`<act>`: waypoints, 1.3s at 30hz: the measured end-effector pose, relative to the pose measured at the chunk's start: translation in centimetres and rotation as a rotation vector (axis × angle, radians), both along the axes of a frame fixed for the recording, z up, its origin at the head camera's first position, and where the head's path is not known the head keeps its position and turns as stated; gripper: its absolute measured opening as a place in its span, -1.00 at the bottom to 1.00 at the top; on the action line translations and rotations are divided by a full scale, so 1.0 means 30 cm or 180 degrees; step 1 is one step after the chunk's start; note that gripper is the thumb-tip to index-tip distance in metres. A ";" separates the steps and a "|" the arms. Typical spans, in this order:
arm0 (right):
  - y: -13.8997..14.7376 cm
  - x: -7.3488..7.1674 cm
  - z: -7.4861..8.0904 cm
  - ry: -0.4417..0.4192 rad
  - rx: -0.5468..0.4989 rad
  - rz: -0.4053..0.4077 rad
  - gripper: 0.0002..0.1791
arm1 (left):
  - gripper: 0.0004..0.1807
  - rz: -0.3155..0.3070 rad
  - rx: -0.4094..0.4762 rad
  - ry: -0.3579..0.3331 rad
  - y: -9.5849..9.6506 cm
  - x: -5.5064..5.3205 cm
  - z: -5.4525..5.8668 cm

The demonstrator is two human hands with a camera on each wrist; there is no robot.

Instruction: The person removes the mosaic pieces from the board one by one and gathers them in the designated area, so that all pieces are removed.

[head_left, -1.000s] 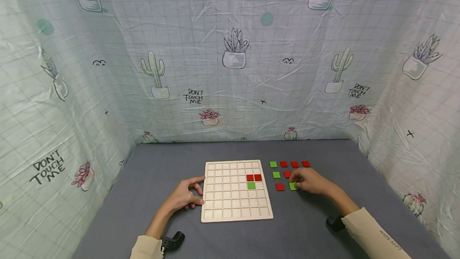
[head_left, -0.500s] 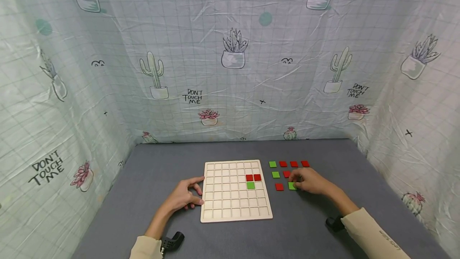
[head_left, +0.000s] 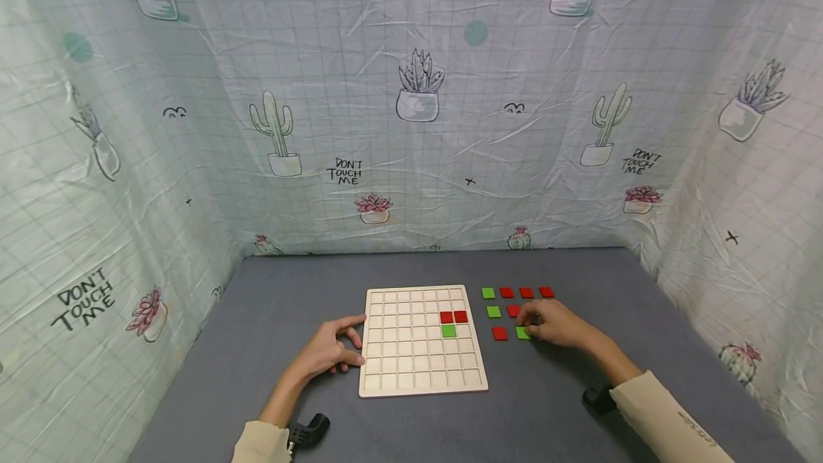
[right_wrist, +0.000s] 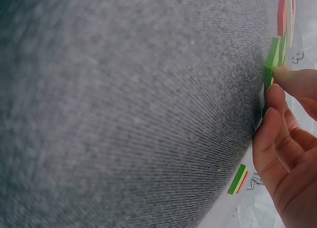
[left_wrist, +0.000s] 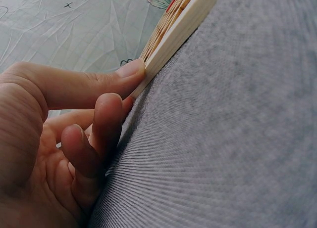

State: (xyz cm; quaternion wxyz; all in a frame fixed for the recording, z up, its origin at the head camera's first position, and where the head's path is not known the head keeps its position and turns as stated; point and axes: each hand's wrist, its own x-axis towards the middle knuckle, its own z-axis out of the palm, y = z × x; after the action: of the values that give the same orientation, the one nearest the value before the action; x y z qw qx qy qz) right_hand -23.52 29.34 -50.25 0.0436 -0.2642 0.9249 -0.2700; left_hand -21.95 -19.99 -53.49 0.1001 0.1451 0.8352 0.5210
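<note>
A pale wooden grid board (head_left: 411,377) lies on the grey table. My left hand (head_left: 328,346) rests at its left edge, forefinger and thumb spread apart along it. In the left wrist view the thumb tip presses the board's side (left_wrist: 181,37) and the other fingers bend loosely below. Two red tiles (head_left: 453,317) and a green tile (head_left: 449,331) sit in the grid's right part. Right of the board, my right hand (head_left: 556,324) has its thumb on another green tile (right_wrist: 271,60), fingers curled in close. Its forefinger tip overlaps a red tile (head_left: 513,311).
Several loose tiles lie in rows beyond the hand, including a green one (head_left: 488,293) and a red one (head_left: 546,292). A red tile (head_left: 499,334) lies left of the fingers. Another green tile (right_wrist: 237,178) shows past the right hand. A cactus-print curtain (head_left: 418,220) surrounds the table.
</note>
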 end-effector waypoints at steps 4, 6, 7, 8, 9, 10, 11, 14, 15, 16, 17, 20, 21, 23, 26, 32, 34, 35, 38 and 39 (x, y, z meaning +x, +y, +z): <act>-0.003 0.003 0.009 0.0036 0.0027 0.0002 -0.86 | -0.05 0.0000 -0.0046 0.0022 -0.002 -0.002 -0.003; -0.004 0.006 0.014 0.0052 0.0039 -0.0003 -0.88 | -0.05 -0.0018 -0.0049 0.0036 -0.003 -0.004 -0.005; -0.004 0.007 0.016 0.0061 0.0049 -0.0003 -0.89 | -0.05 -0.0027 -0.0057 0.0033 -0.003 -0.004 -0.005; -0.005 0.007 0.018 0.0064 0.0055 -0.0002 -0.90 | -0.05 -0.0029 -0.0056 0.0028 -0.004 -0.004 -0.006; -0.006 0.008 0.018 0.0059 0.0062 0.0005 -0.90 | -0.05 -0.0027 -0.0053 0.0023 -0.004 -0.005 -0.007; -0.005 0.008 0.018 0.0061 0.0074 0.0015 -0.90 | -0.05 -0.0030 -0.0049 0.0027 -0.004 -0.006 -0.008; -0.004 0.008 0.016 0.0061 0.0088 0.0021 -0.90 | -0.05 -0.0028 -0.0046 0.0024 -0.004 -0.006 -0.009; -0.003 0.008 0.010 0.0057 0.0097 0.0031 -0.88 | -0.06 -0.0017 -0.0059 0.0036 -0.001 -0.008 -0.010; -0.003 0.007 0.008 0.0059 0.0095 0.0035 -0.88 | -0.06 -0.0012 -0.0062 0.0043 -0.001 -0.008 -0.008; -0.002 0.006 0.006 0.0056 0.0085 0.0034 -0.88 | -0.06 -0.0017 -0.0060 0.0050 -0.001 -0.008 -0.007; -0.002 0.005 0.005 0.0053 0.0077 0.0032 -0.88 | -0.06 -0.0010 -0.0062 0.0041 0.000 -0.007 -0.007; -0.002 0.004 0.005 0.0028 0.0049 0.0042 -0.88 | -0.05 -0.0001 -0.0063 0.0023 0.000 -0.003 -0.004; -0.003 0.005 0.006 0.0014 0.0041 0.0049 -0.88 | -0.05 -0.0001 -0.0061 0.0019 0.000 -0.002 -0.004; -0.003 0.005 0.009 -0.0019 0.0020 0.0055 -0.88 | -0.05 -0.0005 -0.0046 0.0012 0.000 -0.001 -0.004; -0.004 0.005 0.011 -0.0060 0.0000 0.0064 -0.88 | -0.05 -0.0022 -0.0034 0.0020 -0.001 -0.004 -0.007; -0.003 0.004 0.009 -0.0058 0.0013 0.0075 -0.89 | -0.04 -0.0027 -0.0044 0.0001 -0.002 -0.004 -0.007; -0.004 0.004 0.009 -0.0069 0.0010 0.0060 -0.89 | -0.04 -0.0036 -0.0031 0.0001 -0.002 -0.004 -0.008; -0.004 0.004 0.009 -0.0067 0.0015 0.0061 -0.89 | -0.04 -0.0042 -0.0020 0.0003 -0.003 -0.005 -0.007; -0.006 0.004 0.011 -0.0078 0.0006 0.0064 -0.89 | -0.05 -0.0057 0.0025 0.0001 -0.004 -0.001 -0.003; -0.006 0.004 0.012 -0.0087 -0.0003 0.0067 -0.89 | -0.05 -0.0064 0.0039 0.0006 -0.004 0.001 -0.002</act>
State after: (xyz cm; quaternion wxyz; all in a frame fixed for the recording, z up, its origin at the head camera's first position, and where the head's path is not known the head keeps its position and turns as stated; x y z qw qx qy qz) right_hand -23.41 29.15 -49.89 0.0590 -0.2702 0.9212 -0.2736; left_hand -21.93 -20.11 -53.55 0.1037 0.1546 0.8306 0.5249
